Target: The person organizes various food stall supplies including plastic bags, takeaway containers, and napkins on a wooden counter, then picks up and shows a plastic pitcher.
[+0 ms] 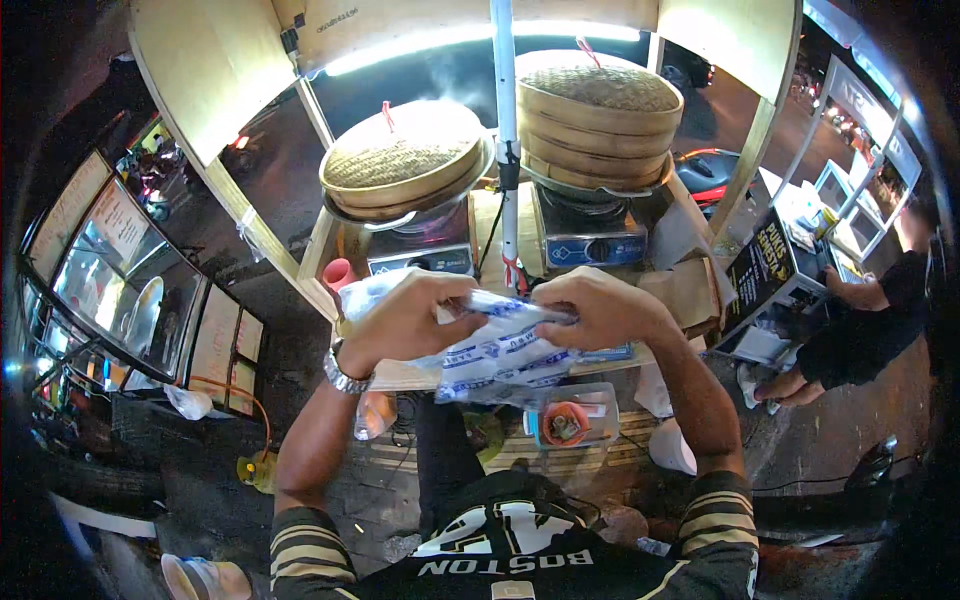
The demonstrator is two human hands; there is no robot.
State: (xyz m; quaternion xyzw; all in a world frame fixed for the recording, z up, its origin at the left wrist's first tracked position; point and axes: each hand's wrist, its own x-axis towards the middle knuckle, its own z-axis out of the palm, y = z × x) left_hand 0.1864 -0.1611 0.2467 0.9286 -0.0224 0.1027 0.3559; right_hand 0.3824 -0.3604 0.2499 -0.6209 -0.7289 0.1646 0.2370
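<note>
Close before us at twelve o'clock, our left hand [412,312] and right hand [607,308] grasp a blue-printed white plastic bag [505,358], fingers [562,335] pinching its upper part. Beyond, stoves [597,250] at eleven and one o'clock carry round bamboo steamers [598,118].

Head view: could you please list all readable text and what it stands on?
I leave wording uncopied; locations only:
Plastic bag: blue print.
Shirt: large white lettering.
Black counter: yellowish lettering.
Stoves: labels, too small.
Left cart: signs, too blurred.
Wooden panel: handwriting, too small.
Upper-right sign: partial lettering.
</note>
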